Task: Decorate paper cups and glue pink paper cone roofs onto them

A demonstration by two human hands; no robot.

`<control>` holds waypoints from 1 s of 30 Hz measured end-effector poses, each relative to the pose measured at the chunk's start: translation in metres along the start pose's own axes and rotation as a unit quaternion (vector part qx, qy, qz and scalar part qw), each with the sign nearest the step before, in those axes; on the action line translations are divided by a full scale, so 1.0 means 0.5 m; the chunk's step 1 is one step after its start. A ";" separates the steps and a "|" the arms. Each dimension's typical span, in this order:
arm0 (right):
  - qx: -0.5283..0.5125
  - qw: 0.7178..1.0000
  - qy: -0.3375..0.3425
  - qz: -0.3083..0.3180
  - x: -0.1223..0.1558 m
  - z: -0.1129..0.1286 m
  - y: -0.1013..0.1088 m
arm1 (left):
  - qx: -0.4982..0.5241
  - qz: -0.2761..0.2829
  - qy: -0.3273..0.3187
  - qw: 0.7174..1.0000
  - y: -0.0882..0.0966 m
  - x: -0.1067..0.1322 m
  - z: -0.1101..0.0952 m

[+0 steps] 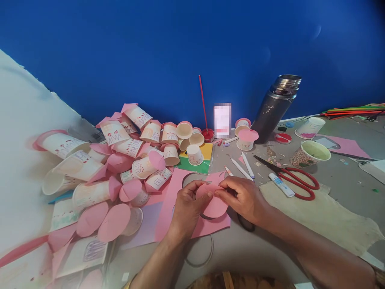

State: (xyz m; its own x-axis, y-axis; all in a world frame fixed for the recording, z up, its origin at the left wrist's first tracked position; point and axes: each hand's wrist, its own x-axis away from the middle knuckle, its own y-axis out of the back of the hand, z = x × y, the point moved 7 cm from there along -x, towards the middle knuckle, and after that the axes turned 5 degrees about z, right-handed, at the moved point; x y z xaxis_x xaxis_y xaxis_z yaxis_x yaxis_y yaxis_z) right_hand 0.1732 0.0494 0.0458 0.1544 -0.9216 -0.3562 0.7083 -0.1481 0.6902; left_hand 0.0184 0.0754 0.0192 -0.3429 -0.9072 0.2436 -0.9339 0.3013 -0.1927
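Between my two hands is a round pink paper disc (214, 206), held up over the table. My left hand (189, 206) pinches its left side, the thumb lying on top of the paper. At its upper right edge, the fingers of my right hand (243, 196) are closed on the same disc. Beneath it lies a pink paper sheet (168, 200) with round holes cut out. A lilac sheet (142, 224) sticks out under that on the left. Part of a dark ring-shaped thing shows below my right wrist; I cannot make out what it is.
Many decorated paper cups with pink paper tops (112, 194) are heaped at left. Red-handled scissors (296, 178), a glue tube (281, 184) and a cloth (325, 216) lie at right. White markers (242, 168), a dark flask (275, 112) and a patterned cup (309, 154) stand or lie farther back.
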 end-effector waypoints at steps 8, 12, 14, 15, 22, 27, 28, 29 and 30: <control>-0.034 0.998 -0.012 -0.057 0.003 -0.002 0.020 | 0.071 0.003 0.010 0.997 0.001 -0.003 0.021; -0.012 0.996 0.009 -0.091 0.004 0.001 0.036 | 0.052 0.003 0.008 0.999 0.003 -0.006 0.024; -0.002 0.996 0.018 -0.091 0.005 0.002 0.036 | 0.043 -0.011 0.001 0.999 0.007 -0.006 0.021; 0.000 0.996 0.027 -0.088 0.005 0.004 0.035 | 0.045 -0.015 -0.003 0.999 0.008 -0.006 0.019; -0.009 0.996 -0.004 -0.089 0.007 -0.003 0.031 | 0.059 -0.032 -0.011 0.998 0.010 -0.002 0.013; -0.011 0.996 -0.008 -0.087 0.008 0.003 0.027 | 0.062 -0.049 -0.026 0.997 0.014 -0.002 0.011; -0.010 0.996 -0.003 -0.087 0.008 0.007 0.027 | 0.055 -0.056 -0.031 0.996 0.016 -0.002 0.010; -0.011 0.996 0.008 -0.089 0.009 0.012 0.027 | 0.039 -0.064 -0.037 0.997 0.019 -0.001 0.007; -0.015 0.995 0.024 -0.092 0.009 0.018 0.028 | 0.013 -0.070 -0.044 0.996 0.021 0.000 0.003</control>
State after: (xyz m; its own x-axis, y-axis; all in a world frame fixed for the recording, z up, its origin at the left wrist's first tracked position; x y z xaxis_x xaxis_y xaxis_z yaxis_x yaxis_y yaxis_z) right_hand 0.1778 0.0399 0.0593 0.0529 -0.8618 -0.5046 0.7474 -0.3009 0.5923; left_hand 0.0088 0.0783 0.0158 -0.1974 -0.9626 0.1855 -0.9687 0.1625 -0.1875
